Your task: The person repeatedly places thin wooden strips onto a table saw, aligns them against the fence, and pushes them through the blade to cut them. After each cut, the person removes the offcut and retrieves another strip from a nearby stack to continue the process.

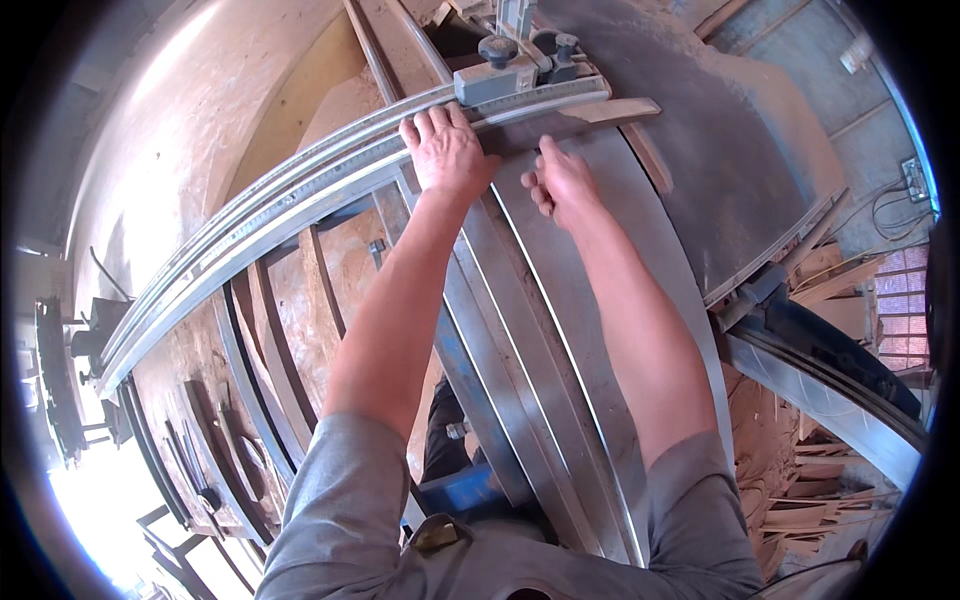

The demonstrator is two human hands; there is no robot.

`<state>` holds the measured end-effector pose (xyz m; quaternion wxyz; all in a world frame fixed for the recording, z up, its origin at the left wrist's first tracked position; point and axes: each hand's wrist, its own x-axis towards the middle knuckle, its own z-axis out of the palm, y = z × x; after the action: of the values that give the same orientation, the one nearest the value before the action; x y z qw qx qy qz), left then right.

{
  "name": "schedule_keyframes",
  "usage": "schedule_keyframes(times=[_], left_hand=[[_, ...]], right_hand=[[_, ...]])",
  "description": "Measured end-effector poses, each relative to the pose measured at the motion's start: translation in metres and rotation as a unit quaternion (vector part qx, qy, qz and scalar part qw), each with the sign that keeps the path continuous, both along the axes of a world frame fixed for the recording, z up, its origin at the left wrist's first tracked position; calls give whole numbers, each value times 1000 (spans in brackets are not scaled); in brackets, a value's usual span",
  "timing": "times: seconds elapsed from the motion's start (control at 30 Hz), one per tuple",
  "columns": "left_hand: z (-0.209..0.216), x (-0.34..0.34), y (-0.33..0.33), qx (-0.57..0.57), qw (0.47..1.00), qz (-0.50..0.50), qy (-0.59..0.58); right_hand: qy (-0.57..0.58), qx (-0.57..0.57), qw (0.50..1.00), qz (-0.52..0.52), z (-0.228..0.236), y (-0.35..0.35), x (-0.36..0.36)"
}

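Note:
My left hand (447,152) lies over the metal fence (330,170) of a sliding table saw, fingers stretched across it and thumb out to the side. Beside the thumb a dark wooden board (540,128) runs along the fence, its paler end jutting past it to the right. Just in front of that board, above the grey saw table (600,230), is my right hand (563,185). Its fingers are curled in, and I see nothing in them. A fence stop with black knobs (497,52) sits on the fence beyond my left hand.
A wood strip (648,158) lies at the table's far right, by a dusty dark surface (740,170). Long metal rails (510,330) run toward me. Tools (205,470) and wooden slats lie at the left. Wood offcuts (810,500) are heaped on the right-hand floor.

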<state>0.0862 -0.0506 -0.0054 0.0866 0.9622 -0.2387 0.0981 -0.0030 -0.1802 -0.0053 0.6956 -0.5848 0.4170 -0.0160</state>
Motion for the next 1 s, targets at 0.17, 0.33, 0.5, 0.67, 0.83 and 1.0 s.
schedule_keyframes(times=[0.17, 0.33, 0.5, 0.67, 0.83, 1.0], left_hand=[[2, 0, -3, 10, 1000, 14, -9], [-3, -2, -3, 6, 998, 19, -59], [2, -3, -7, 2, 999, 17, -43], [3, -2, -5, 6, 999, 26, -28], [2, -1, -9, 5, 999, 18, -35], [2, -1, -7, 4, 999, 22, -29]], right_hand=[[-49, -8, 997, -59, -32, -8, 50], [-35, -20, 999, -19, -29, -9, 52], [-42, -45, 998, -20, -35, -11, 54], [-31, -25, 999, 1, -33, -10, 58], [-30, -53, 998, 3, -45, -15, 66], [-17, -23, 1000, 5, -27, -11, 57]])
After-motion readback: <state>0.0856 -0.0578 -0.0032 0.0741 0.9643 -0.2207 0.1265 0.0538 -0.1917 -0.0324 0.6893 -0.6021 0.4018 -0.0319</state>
